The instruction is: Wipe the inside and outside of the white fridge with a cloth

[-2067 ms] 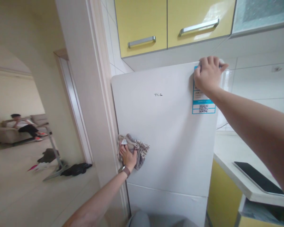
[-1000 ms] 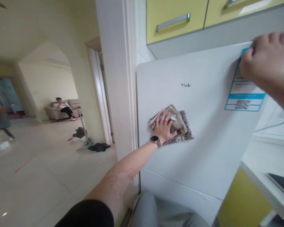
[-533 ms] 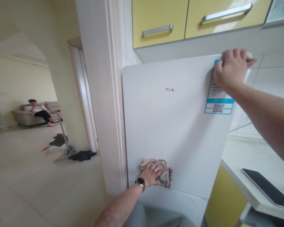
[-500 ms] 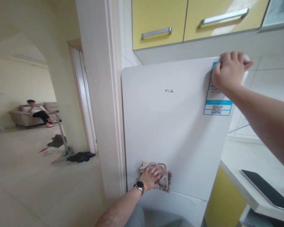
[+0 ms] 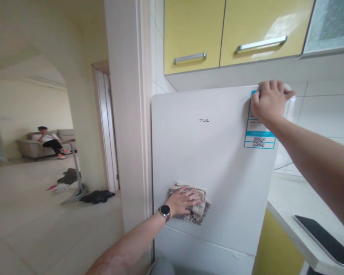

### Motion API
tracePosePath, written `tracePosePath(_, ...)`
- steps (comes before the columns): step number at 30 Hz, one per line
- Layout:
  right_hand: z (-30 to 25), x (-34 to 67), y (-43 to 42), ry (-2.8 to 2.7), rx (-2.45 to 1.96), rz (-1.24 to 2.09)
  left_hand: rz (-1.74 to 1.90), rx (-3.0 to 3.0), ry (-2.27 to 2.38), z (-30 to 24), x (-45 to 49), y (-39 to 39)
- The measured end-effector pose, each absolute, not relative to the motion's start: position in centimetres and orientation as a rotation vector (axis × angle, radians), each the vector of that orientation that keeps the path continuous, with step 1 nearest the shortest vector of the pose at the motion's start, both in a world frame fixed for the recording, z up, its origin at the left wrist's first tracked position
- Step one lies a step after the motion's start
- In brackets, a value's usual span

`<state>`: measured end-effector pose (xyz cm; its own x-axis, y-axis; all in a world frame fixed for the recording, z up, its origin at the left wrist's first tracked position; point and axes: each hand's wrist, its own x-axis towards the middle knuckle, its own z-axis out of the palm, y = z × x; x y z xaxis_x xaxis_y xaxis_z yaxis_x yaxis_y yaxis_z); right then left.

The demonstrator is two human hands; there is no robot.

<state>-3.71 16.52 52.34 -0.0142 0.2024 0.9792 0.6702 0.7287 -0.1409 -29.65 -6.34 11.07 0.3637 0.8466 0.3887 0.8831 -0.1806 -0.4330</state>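
Note:
A white refrigerator (image 5: 206, 160) with TCL lettering stands in front of me, its upper door facing me. My left hand (image 5: 183, 201), with a watch (image 5: 164, 212) on the wrist, lies with fingers spread over a folded patterned cloth (image 5: 199, 218). It holds the cloth flat against the lower part of the upper door, above the seam. My right hand (image 5: 271, 100) grips the refrigerator's top right corner, fingers bent over the edge, their tips hidden. Beneath that hand is a blue and white label (image 5: 259, 143) with a QR code, partly covered.
Yellow cabinets (image 5: 195, 34) hang above the refrigerator. At right, a white counter (image 5: 286, 191) carries a dark flat device (image 5: 326, 238). A door frame (image 5: 129, 114) borders the left side. Beyond it, a person (image 5: 50, 139) sits on a sofa; a black bag (image 5: 99, 196) lies on the floor.
My left hand and the cloth have slid a little up the door. My right hand keeps its grip on the corner. The view has shifted slightly, the cabinets now sitting lower.

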Motion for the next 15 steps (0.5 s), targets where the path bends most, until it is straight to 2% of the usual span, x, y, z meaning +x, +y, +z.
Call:
tracePosePath(11, 52.8, -3.1, 16.6, -1.635, -0.726, -0.421, -0.595, -1.424, -1.514, 40.7, -26.6, -3.3)
tracePosePath(15, 52.9, -3.0, 16.5, -1.651, -0.730, -0.407, -0.747, -1.307, -1.544, 48.8, -25.9, -1.0)
